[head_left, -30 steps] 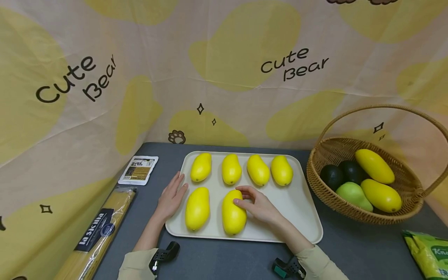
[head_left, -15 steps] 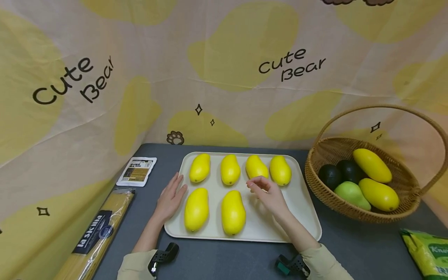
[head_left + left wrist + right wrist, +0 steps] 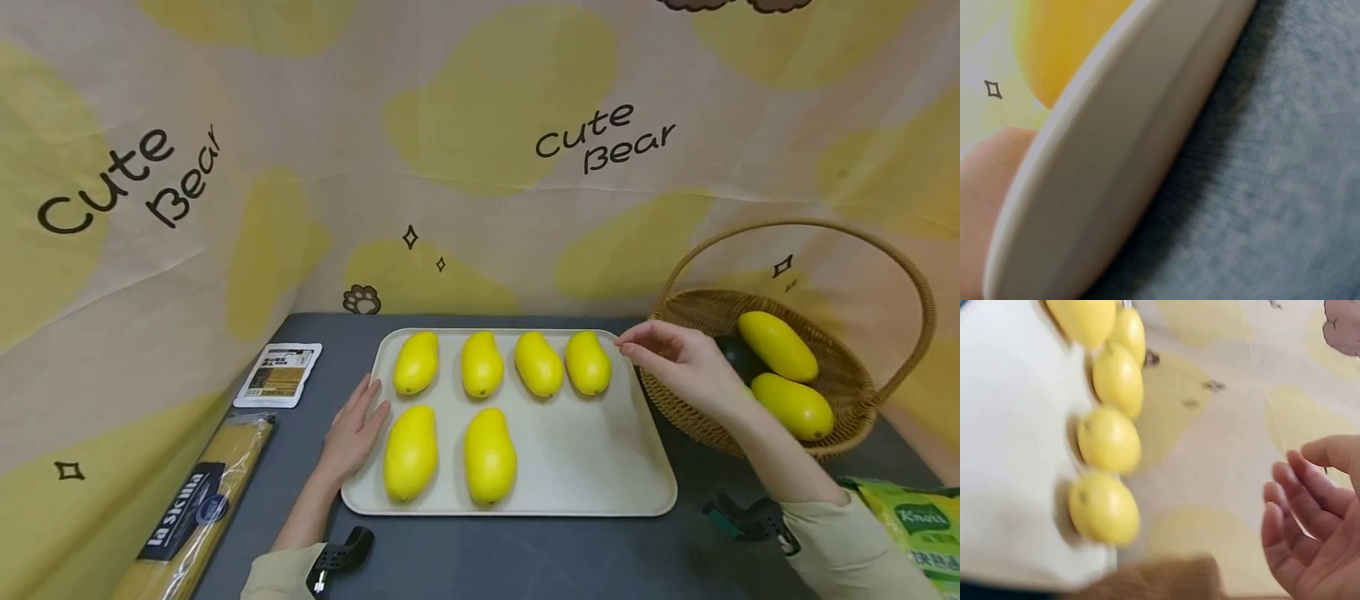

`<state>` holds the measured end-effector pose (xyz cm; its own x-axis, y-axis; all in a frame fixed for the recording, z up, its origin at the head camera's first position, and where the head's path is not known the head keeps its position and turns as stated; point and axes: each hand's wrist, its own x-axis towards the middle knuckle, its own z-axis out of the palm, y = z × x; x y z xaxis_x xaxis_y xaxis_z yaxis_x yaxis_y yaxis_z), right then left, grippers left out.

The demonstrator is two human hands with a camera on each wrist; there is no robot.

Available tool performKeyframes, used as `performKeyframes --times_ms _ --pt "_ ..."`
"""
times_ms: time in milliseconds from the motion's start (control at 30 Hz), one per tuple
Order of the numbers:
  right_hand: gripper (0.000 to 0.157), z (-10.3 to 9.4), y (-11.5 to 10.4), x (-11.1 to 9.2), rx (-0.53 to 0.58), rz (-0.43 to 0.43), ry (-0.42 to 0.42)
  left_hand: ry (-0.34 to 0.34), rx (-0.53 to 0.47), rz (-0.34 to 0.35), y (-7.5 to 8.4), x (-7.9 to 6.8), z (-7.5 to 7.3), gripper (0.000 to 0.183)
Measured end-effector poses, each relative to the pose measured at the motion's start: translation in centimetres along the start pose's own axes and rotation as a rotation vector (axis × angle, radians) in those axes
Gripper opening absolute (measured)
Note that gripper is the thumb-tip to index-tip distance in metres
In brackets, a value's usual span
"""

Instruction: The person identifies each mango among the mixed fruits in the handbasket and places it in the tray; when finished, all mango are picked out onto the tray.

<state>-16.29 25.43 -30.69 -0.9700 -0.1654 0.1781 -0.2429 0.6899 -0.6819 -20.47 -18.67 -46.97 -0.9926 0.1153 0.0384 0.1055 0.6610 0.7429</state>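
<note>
My left hand (image 3: 350, 433) rests at the left rim of the cream tray (image 3: 592, 475), its fingers straight. In the left wrist view, the tray's side wall (image 3: 1110, 137) crosses the frame, with part of a mango (image 3: 1060, 44) above it. My right hand (image 3: 690, 367) is raised between the tray's back right corner and the wicker basket (image 3: 682, 425), fingers loosely bent and holding nothing. The right wrist view shows those bare fingers (image 3: 1310, 500). On the tray are several yellow mangoes, a back row ending in one mango (image 3: 588, 363) and two in front (image 3: 410, 454).
Inside the basket lie two yellow mangoes (image 3: 792, 406) and a dark avocado (image 3: 738, 358); my right hand hides other contents. A pasta pack (image 3: 195, 508) and a white pouch (image 3: 278, 375) lie left of the tray. A green Knorr bag (image 3: 918, 525) lies at front right.
My right hand has let go of the front-row mango and moved right and up to the basket's left side. My left hand stays at the tray. The view has shifted slightly right.
</note>
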Motion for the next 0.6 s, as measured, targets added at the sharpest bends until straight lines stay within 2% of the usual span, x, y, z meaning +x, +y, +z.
performKeyframes --times_ms 133,233,333,433,600 --pt "0.027 -4.3 1.3 1.1 -0.235 -0.023 -0.059 0.015 0.004 0.005 -0.3 -0.1 -0.2 0.060" --pt "0.029 -7.0 3.2 2.6 -0.412 -0.030 -0.074 0.022 0.007 0.011 -0.4 -0.1 -0.2 0.060" --pt "0.031 -9.2 5.6 4.0 -0.536 -0.005 -0.090 0.021 0.010 0.019 -0.6 -0.1 -0.3 0.059" --pt "0.034 -10.8 7.8 4.9 -0.594 0.042 -0.107 0.017 0.010 0.018 -0.5 0.0 -0.3 0.059" --pt "0.041 -12.1 10.5 5.2 -0.607 0.143 -0.149 0.012 0.004 0.008 -0.3 0.0 0.0 0.059"
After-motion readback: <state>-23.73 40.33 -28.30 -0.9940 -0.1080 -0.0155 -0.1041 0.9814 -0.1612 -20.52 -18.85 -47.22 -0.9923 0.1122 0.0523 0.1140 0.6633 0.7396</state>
